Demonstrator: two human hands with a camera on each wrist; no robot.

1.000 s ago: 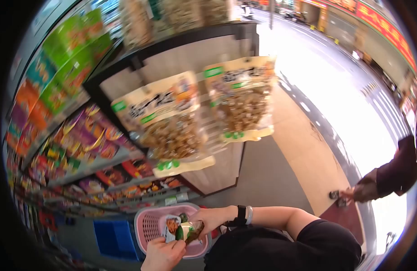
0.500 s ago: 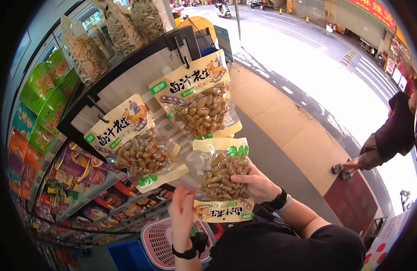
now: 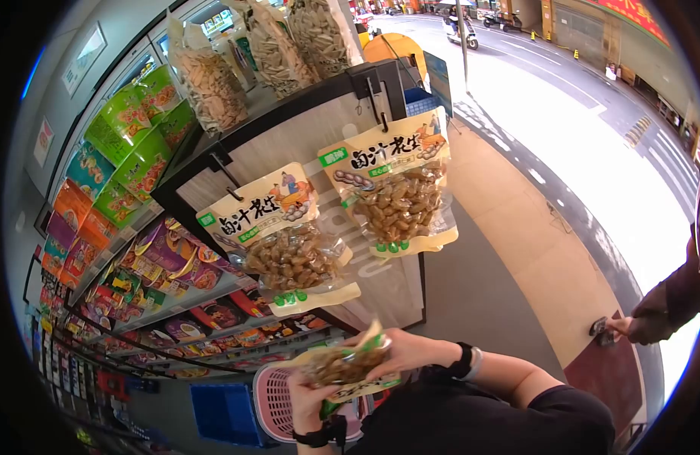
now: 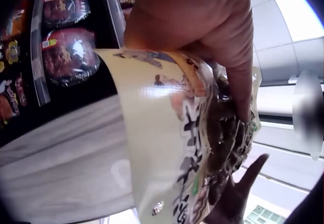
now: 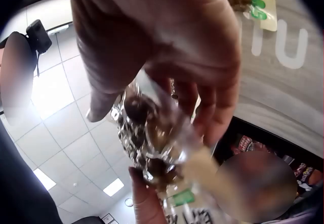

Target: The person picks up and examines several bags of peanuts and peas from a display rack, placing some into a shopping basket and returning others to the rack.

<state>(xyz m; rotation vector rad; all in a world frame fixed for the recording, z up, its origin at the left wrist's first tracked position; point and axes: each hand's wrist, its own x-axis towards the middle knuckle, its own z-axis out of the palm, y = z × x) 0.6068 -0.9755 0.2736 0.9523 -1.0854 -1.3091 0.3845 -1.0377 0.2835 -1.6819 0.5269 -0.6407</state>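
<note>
Both my hands hold a clear-fronted bag of brown peanuts (image 3: pixel 346 365) low in front of my body, tilted and partly overlapping a pink basket (image 3: pixel 273 394) in the head view. My left hand (image 3: pixel 307 398) grips one end, with its thumb on the clear side. At the other end my right hand (image 3: pixel 412 353) holds it with curled fingers. In the left wrist view the bag's cream printed backing (image 4: pixel 152 117) bends under the left hand (image 4: pixel 195 19). The right wrist view shows the right hand (image 5: pixel 167 36) over the crinkled clear film (image 5: pixel 152 133).
Two similar peanut bags, a left one (image 3: pixel 289 246) and a right one (image 3: pixel 399 189), hang on hooks from a shelf end panel (image 3: pixel 384 292). Bagged seeds (image 3: pixel 202 80) stand on top. Snack shelves (image 3: pixel 191 303) line the left. A blue bin (image 3: pixel 221 413) is beside the basket. A person (image 3: pixel 665 303) is at right.
First both hands were down at the basket with a package; then my right hand held the peanut bag up, left hand off it. Now the bag is lower, tilted, in both hands.
</note>
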